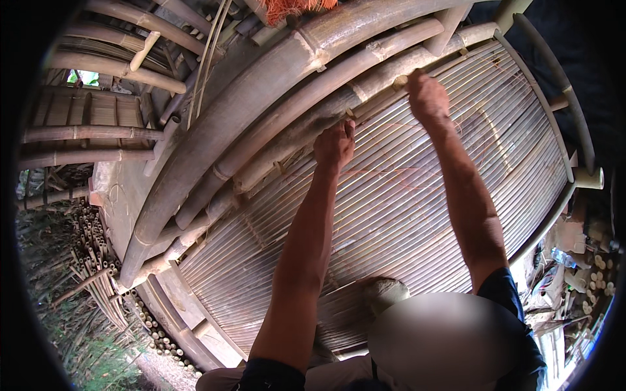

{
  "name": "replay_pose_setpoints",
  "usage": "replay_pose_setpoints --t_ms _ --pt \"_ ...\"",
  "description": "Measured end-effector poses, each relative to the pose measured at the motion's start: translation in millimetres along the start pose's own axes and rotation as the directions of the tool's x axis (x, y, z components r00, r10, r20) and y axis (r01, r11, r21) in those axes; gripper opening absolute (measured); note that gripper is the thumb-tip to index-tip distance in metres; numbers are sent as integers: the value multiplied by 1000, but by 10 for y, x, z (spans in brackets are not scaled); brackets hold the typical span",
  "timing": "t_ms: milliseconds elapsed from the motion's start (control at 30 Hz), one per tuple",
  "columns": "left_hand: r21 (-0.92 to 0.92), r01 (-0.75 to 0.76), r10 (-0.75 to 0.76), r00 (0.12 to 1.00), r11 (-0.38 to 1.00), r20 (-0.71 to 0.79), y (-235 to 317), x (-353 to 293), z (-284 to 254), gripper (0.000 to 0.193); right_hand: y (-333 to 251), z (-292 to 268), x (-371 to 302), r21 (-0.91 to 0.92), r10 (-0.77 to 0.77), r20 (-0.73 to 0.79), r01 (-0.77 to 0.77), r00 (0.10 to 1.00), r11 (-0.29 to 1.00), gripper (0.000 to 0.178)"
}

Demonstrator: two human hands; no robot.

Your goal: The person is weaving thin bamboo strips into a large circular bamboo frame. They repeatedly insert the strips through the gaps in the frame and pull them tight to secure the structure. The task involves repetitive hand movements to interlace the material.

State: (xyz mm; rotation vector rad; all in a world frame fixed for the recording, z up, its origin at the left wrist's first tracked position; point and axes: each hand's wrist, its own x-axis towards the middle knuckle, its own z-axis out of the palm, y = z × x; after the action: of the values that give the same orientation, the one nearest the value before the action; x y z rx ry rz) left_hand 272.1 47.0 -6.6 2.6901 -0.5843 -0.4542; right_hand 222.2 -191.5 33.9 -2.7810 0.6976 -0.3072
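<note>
Reference piece: one wide, pale-brown slatted bamboo panel (pixel 391 228), spread before me, its slats laid side by side. Listed left to right against it.

Item: a stack of thin tan bamboo sticks (pixel 99 231), left of the panel and well apart.

Item: one thick, grey-brown round bamboo pole (pixel 248 88), beyond the panel's far-left side, curved by the lens.

Item: one worn, mottled brown bamboo pole (pixel 293 137), closer in, along the panel's far edge.

Item: my left hand (pixel 334 143), bare, at that far edge. Fingers curled and bunched together; whether they pinch anything I cannot tell.

Item: one thin orange-red cord (pixel 365 171), lying in loose loops over the panel's slats, between and below my hands.

Item: my right hand (pixel 428 99), bare, farther right along the same edge, folded like a fist beside a pale round bamboo stub (pixel 400 82). What its fingers close on, if anything, is hidden.

Item: one clear-blue plastic bottle (pixel 563 257), outside the panel's right side.

Handling note, my judgement: work close to the edge, pull evenly with both hands, keep the loops from snagging between slats, and keep fingertips clear of split bamboo.
</note>
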Motion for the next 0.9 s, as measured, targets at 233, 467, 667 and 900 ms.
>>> replay_pose_setpoints --t_ms 233,467,667,900 --pt "-176 -176 169 984 969 -54 -71 228 151 35 -874 251 -306 -125 -127 347 180 929 976 30" --pt "572 -482 497 855 664 144 -541 622 465 25 -1026 186 -36 332 -88 888 -499 451 800 28" --pt "-42 -4 13 980 999 200 -212 674 342 35 -962 241 20 341 -94 883 -492 459 801 27" --pt "-302 303 -361 918 904 -162 160 146 47 40 -790 -188 -425 277 -82 338 -16 937 961 18"
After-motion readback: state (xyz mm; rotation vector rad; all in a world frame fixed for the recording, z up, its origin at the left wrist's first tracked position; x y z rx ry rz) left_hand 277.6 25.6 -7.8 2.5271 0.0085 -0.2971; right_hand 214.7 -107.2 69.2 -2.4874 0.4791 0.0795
